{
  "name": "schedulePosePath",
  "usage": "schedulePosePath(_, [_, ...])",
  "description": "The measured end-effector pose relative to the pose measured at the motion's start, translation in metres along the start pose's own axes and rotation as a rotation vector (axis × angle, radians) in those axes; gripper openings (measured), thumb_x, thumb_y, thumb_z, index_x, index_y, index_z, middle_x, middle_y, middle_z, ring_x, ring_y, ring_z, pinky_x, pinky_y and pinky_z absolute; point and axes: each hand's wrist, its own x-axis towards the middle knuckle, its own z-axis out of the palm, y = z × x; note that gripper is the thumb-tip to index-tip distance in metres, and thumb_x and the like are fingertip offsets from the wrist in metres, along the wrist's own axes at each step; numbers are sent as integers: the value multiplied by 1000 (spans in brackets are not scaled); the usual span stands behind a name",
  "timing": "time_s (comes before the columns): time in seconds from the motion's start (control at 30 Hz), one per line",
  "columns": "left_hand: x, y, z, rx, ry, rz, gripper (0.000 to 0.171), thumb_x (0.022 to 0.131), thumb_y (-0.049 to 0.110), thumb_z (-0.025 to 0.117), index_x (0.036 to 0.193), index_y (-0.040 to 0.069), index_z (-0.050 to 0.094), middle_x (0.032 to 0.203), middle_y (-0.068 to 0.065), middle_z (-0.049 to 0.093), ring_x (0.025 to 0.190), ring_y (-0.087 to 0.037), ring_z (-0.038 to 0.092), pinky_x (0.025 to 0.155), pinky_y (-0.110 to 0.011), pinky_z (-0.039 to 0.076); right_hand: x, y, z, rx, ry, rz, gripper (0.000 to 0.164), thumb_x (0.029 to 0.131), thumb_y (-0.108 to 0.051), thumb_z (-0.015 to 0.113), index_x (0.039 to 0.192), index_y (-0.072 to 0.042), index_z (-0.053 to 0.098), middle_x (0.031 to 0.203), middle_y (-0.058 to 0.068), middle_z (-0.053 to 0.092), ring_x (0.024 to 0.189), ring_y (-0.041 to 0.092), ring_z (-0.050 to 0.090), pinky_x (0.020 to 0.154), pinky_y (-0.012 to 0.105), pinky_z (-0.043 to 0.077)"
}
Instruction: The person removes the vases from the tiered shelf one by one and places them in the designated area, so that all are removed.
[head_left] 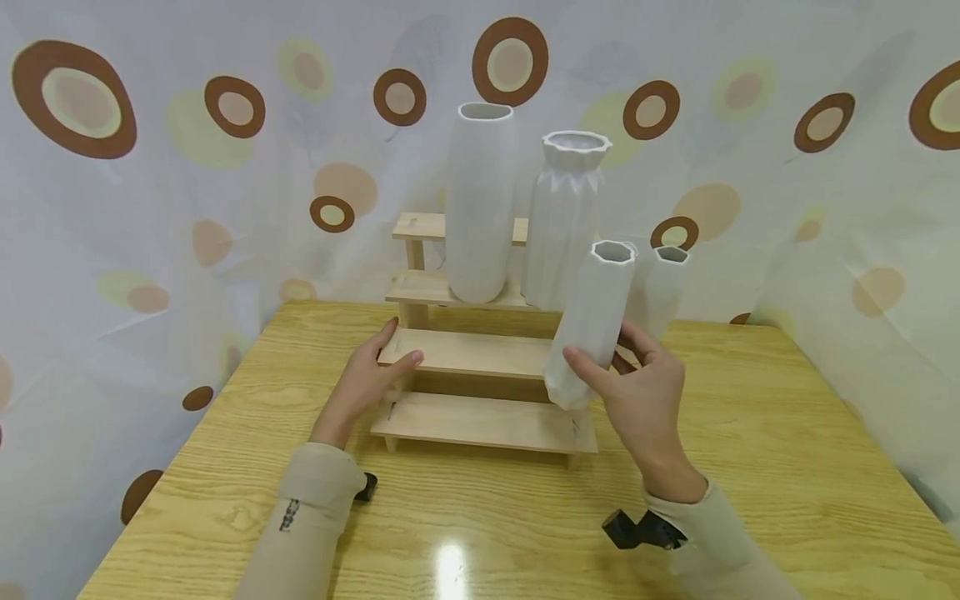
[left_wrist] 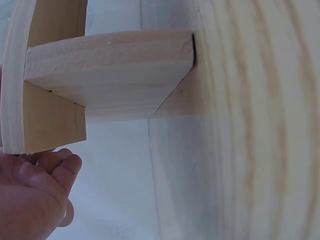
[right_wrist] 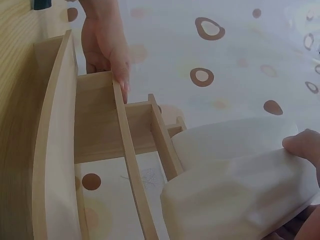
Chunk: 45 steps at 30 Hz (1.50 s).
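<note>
A stepped wooden stand [head_left: 480, 421] with several narrow shelves stands on the table. My left hand [head_left: 363, 379] grips the left end of a middle shelf, thumb on top; the left wrist view has its fingers [left_wrist: 65, 172] curled at the board's underside. In my right hand [head_left: 648, 400] is a slim white faceted vase [head_left: 592, 325], pinched between thumb and fingers. It leans, its base low and to the left, over the right part of the lower shelves. In the right wrist view this vase [right_wrist: 240, 200] overlaps another white vase behind it.
On an upper shelf stand a tall smooth white vase [head_left: 482, 200] and a white vase with a ruffled neck [head_left: 558, 225]. Another slim white vase [head_left: 663, 283] is behind my right hand. A patterned curtain [head_left: 247, 183] hangs behind the wooden table [head_left: 787, 467].
</note>
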Motion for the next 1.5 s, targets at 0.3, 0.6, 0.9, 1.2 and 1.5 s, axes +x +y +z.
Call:
schedulePosePath(0.3, [-1, 0, 0, 2, 1, -1, 93, 90, 61, 61, 159, 18, 17, 162, 0, 17, 149, -23, 13, 118, -49, 19, 0, 1, -10, -11, 7, -2, 48, 75, -6, 87, 120, -4, 70, 113, 7, 67, 103, 21, 60, 85, 23, 54])
schedulePosePath(0.6, [0, 1, 1, -2, 1, 0, 93, 90, 61, 62, 159, 16, 18, 162, -1, 17, 149, -24, 13, 118, -49, 19, 2, 3, -17, -39, 25, -1, 47, 75, -7, 87, 119, -3, 70, 113, 7, 67, 103, 21, 60, 84, 23, 54])
schedulePosePath(0.9, [0, 0, 1, -10, -1, 3, 93, 91, 59, 62, 159, 15, 18, 162, -1, 17, 149, -24, 12, 118, -48, 19, 5, 8, -22, -47, 58, 11, 49, 75, -9, 88, 119, -1, 69, 113, 8, 67, 103, 21, 60, 83, 21, 54])
schedulePosePath(1.2, [0, 0, 0, -4, 2, 13, 92, 91, 58, 62, 159, 15, 18, 162, -2, 17, 149, -24, 13, 118, -48, 19, 12, 10, -28, -31, 90, 25, 50, 74, -7, 88, 120, -1, 70, 114, 10, 66, 104, 23, 60, 83, 20, 54])
schedulePosePath(1.5, [0, 1, 1, -9, 1, 0, 95, 90, 61, 62, 159, 14, 18, 162, -2, 18, 148, -24, 13, 118, -48, 19, 19, 15, -37, -23, 131, 49, 49, 73, -6, 88, 119, -1, 70, 112, 11, 66, 104, 23, 60, 82, 20, 54])
